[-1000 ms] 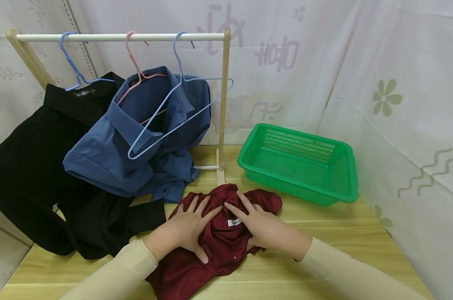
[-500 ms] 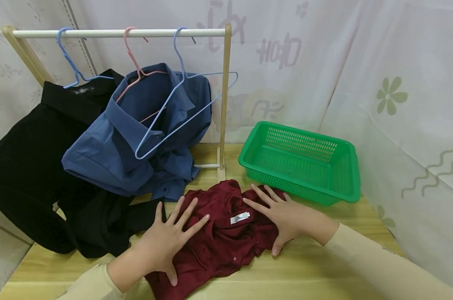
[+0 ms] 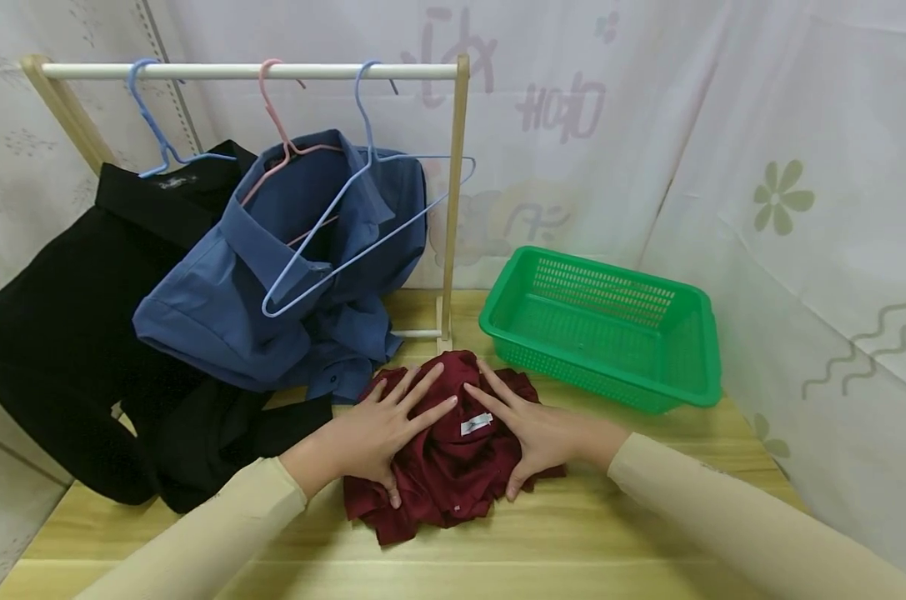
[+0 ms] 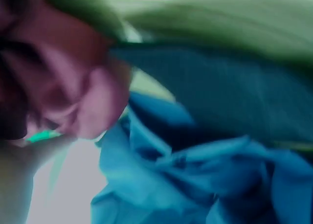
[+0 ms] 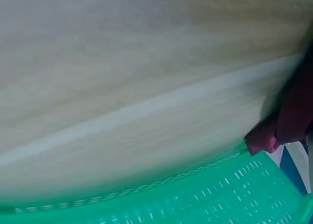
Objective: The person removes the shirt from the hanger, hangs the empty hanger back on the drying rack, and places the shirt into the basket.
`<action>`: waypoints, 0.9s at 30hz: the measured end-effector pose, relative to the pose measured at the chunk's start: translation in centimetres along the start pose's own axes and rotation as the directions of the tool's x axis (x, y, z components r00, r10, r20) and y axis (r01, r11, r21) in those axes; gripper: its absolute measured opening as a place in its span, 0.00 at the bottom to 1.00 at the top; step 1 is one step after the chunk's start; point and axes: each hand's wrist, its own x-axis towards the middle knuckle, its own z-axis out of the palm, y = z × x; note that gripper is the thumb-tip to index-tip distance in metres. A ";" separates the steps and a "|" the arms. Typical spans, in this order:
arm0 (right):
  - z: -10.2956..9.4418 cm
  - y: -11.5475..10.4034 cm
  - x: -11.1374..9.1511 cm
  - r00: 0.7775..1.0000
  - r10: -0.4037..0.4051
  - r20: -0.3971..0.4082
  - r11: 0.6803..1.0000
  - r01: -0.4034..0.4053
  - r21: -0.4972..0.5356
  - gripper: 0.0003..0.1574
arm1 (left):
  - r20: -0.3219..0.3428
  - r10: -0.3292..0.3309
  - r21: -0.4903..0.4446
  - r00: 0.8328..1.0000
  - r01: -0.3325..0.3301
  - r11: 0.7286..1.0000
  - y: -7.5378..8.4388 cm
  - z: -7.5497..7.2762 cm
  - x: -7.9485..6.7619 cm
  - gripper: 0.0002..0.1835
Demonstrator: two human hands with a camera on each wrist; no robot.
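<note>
A crumpled dark red garment (image 3: 453, 462) with a white label (image 3: 476, 424) near its collar lies bunched on the wooden table. My left hand (image 3: 370, 437) rests on its left side, fingers spread and straight. From the right, my right hand (image 3: 544, 429) touches it, fingers likewise spread and the thumb toward me. Blurred folds of the red garment (image 4: 83, 92) fill the left of the left wrist view, beside a blue shirt (image 4: 161, 185). Only an edge of the red garment (image 5: 293, 111) shows in the right wrist view.
A green basket (image 3: 603, 392) stands behind and right of the red garment. On the left, a rack (image 3: 453, 200) bears a black shirt (image 3: 70, 333), a blue shirt (image 3: 205, 308) on a pink hanger (image 3: 278, 125), and a bare light blue hanger (image 3: 366, 125).
Both hands spread apart over the red garment, then came back inward. Its lower left part, earlier stretched toward me, is now drawn up into a more compact bunch.
</note>
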 end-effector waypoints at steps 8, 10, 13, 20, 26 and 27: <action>0.2 -0.9 2.2 0.997 0.065 0.042 0.998 -0.066 0.012 1.00 | 0.062 -0.051 -0.242 0.997 0.064 0.968 0.0 1.1 1.5 0.89; 0.4 -1.3 2.6 0.995 0.083 0.050 0.997 -0.084 0.002 0.99 | 0.075 -0.101 -0.223 0.992 0.115 0.968 0.4 1.1 1.6 0.89; 0.4 -2.0 3.2 0.986 0.142 0.083 0.990 -0.139 -0.035 0.95 | 0.095 -0.211 -0.100 0.973 0.220 0.970 1.1 1.2 1.8 0.89; 0.5 -3.2 4.0 0.938 0.319 0.139 0.939 -0.293 -0.181 0.85 | 0.154 -0.387 0.081 0.909 0.379 0.922 2.4 1.4 2.1 0.86; 0.6 -3.8 4.3 0.917 0.367 0.157 0.921 -0.333 -0.203 0.80 | 0.193 -0.368 0.031 0.910 0.369 0.929 2.2 1.9 2.2 0.83; 0.6 -3.9 4.3 0.916 0.371 0.156 0.919 -0.337 -0.204 0.79 | 0.199 -0.358 0.032 0.912 0.359 0.933 2.2 1.9 2.2 0.81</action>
